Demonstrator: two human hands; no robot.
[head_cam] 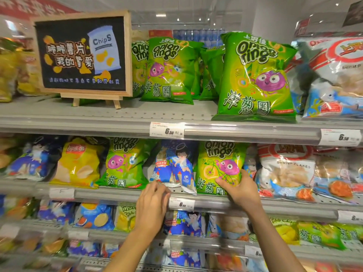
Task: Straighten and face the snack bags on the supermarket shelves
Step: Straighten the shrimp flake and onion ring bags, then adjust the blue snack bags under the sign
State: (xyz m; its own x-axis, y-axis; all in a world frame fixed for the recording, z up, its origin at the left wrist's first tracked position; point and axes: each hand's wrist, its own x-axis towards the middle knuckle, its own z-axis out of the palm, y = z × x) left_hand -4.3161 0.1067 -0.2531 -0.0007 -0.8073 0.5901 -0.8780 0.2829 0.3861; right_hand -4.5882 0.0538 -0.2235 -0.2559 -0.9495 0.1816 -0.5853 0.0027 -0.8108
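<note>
On the second shelf point(121, 193) my right hand point(240, 190) grips the lower right of a green Onion Rings bag point(218, 163), thumb across its front. To its left stands a blue bag with a haloed cartoon figure point(174, 165), tilted. My left hand point(153, 201) is at that blue bag's bottom edge, fingers curled at its lower left corner. Another green Onion Rings bag point(125, 163) and a yellow chips bag point(80, 163) stand further left. Shrimp Flakes bags point(286, 169) stand to the right.
The top shelf point(98, 116) carries a chalkboard sign on a small easel point(82, 54), several green Onion Rings bags point(169, 69), one large one point(257, 75) at the shelf front, and shrimp bags point(337, 75). Price tags point(167, 130) sit on the rails. Lower shelves hold mixed bags.
</note>
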